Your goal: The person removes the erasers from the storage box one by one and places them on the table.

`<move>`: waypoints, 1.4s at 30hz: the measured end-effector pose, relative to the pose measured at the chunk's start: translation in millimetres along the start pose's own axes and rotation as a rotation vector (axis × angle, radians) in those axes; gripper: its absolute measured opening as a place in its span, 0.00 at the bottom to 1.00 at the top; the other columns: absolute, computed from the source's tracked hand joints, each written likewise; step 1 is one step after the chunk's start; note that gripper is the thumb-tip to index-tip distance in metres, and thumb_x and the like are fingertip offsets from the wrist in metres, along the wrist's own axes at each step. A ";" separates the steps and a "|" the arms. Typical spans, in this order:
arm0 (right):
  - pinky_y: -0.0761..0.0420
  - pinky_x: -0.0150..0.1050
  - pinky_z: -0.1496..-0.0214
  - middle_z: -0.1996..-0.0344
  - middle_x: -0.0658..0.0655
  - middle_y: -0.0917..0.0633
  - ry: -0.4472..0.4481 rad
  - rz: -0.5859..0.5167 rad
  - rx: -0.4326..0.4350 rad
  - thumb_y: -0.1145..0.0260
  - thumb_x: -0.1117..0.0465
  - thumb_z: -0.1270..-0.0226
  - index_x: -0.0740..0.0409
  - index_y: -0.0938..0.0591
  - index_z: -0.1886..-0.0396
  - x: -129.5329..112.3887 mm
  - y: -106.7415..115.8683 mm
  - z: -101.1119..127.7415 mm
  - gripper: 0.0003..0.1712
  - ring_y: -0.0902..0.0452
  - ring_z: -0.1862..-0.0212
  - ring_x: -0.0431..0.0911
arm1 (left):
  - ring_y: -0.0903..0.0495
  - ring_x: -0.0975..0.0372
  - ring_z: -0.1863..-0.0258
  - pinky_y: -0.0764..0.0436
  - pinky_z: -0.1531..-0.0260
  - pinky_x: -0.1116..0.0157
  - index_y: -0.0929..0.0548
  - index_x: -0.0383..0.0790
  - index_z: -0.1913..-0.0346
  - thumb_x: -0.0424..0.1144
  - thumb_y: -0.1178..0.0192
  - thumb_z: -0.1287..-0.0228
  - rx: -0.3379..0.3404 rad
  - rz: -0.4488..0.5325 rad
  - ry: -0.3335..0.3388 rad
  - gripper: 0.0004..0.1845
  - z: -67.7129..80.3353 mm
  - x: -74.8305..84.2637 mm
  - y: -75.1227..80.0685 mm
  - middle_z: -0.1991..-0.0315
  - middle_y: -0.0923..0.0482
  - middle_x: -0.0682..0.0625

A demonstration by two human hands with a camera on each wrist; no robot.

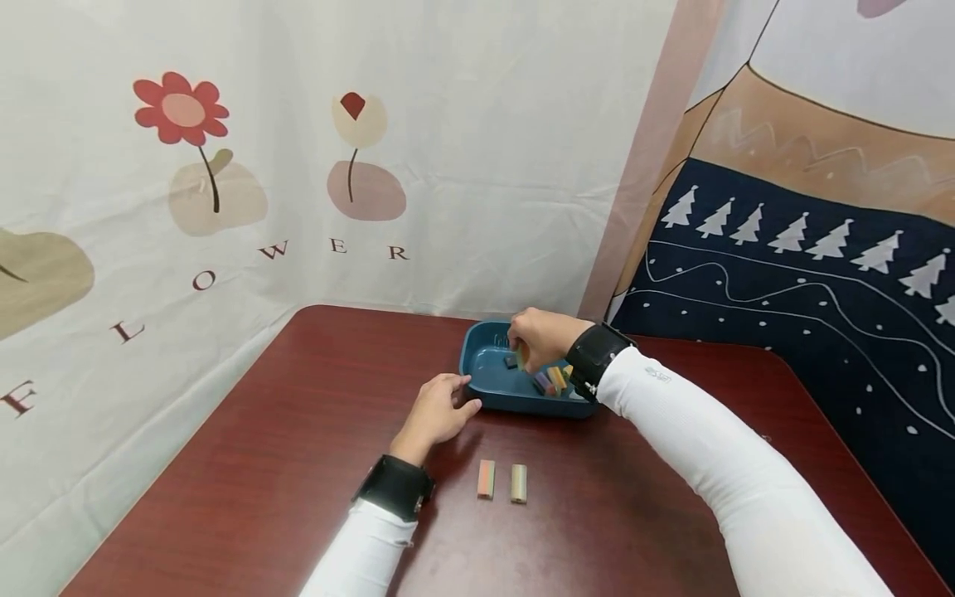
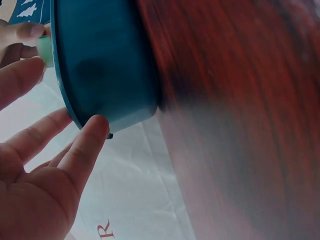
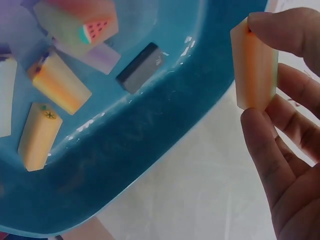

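Leftmost first: pale cloth behind the worktop, printed with flowers and dark red lettering. Next, reaching in from the near side, white left sleeve and left cuff, black, then left hand at the tray's near left corner. Fingers spread apart, tips touching rim and outer wall. Blue tray by the worktop's far edge, about midway along it.

Off the tray's near edge, on the worktop: orange-and-green striped block, then pale yellow striped block just beside it, apart, both with one end toward the tray. Inside the tray, dark grey block on the floor. Above the tray, peach-orange striped block in the right hand, thumb and fingertips clamped on its ends; exact tilt hard to judge.

Farther right in the tray, loosely clustered toward the near right corner: watermelon-printed block, purple block, orange-striped block, pale block with fruit print. Then right cuff, also black. Last, navy cloth with white trees, beyond the worktop's right edge.
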State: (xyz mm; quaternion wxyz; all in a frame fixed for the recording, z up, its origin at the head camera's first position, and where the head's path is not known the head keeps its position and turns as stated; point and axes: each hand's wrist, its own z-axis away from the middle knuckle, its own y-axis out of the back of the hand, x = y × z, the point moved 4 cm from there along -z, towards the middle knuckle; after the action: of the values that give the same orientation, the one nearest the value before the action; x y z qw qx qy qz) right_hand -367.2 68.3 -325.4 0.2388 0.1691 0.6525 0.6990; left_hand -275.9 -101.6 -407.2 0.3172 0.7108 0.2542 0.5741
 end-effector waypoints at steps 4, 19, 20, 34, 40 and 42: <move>0.20 0.33 0.62 0.63 0.52 0.21 -0.002 -0.024 0.012 0.22 0.61 0.52 0.59 0.14 0.60 -5.6 2.1 9.6 0.18 0.23 0.63 0.42 | 0.27 0.49 0.41 0.26 0.43 0.52 0.23 0.34 0.37 0.42 0.36 0.35 0.004 0.005 0.008 0.26 0.4 0.6 0.0 0.39 0.28 0.40; 0.21 0.31 0.65 0.66 0.50 0.21 0.016 -0.128 0.167 0.21 0.57 0.50 0.57 0.14 0.63 -31.7 -13.8 47.3 0.16 0.22 0.65 0.44 | 0.22 0.50 0.45 0.24 0.46 0.52 0.24 0.34 0.37 0.42 0.36 0.35 -0.001 0.023 0.014 0.26 3.2 -2.4 0.0 0.39 0.28 0.38; 0.21 0.31 0.66 0.66 0.50 0.21 0.025 -0.140 0.182 0.22 0.57 0.50 0.58 0.14 0.63 -34.0 -16.5 49.2 0.16 0.22 0.65 0.45 | 0.22 0.50 0.46 0.23 0.46 0.52 0.23 0.34 0.37 0.41 0.36 0.35 -0.003 0.022 0.018 0.26 3.7 -3.0 -0.2 0.39 0.28 0.37; 0.21 0.32 0.63 0.64 0.47 0.23 -0.111 -0.308 0.288 0.21 0.56 0.49 0.55 0.14 0.61 -50.2 -47.7 85.6 0.16 0.22 0.63 0.45 | 0.21 0.51 0.47 0.22 0.48 0.54 0.25 0.34 0.36 0.41 0.36 0.35 -0.010 0.056 0.010 0.26 -1.2 -0.6 -3.4 0.38 0.29 0.38; 0.20 0.33 0.62 0.65 0.47 0.22 -0.123 -0.372 0.289 0.21 0.60 0.50 0.56 0.14 0.62 -57.0 -60.2 94.3 0.15 0.22 0.63 0.45 | 0.21 0.51 0.46 0.22 0.47 0.55 0.25 0.35 0.36 0.42 0.36 0.35 -0.007 0.056 0.016 0.27 -2.4 -3.3 -3.8 0.38 0.29 0.39; 0.20 0.34 0.62 0.64 0.47 0.23 -0.135 -0.391 0.270 0.21 0.60 0.50 0.57 0.14 0.62 -59.0 -64.8 97.2 0.15 0.21 0.62 0.46 | 0.21 0.51 0.46 0.22 0.47 0.54 0.25 0.35 0.35 0.42 0.36 0.35 -0.007 0.059 0.019 0.27 -3.1 -3.9 -4.5 0.38 0.29 0.39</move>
State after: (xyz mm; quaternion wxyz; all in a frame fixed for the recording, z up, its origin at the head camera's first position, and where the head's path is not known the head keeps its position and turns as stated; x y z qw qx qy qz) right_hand -257.7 118.7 -376.4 0.3879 0.1162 0.7430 0.5328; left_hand -279.7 -100.9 -412.7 0.3001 0.7114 0.2341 0.5907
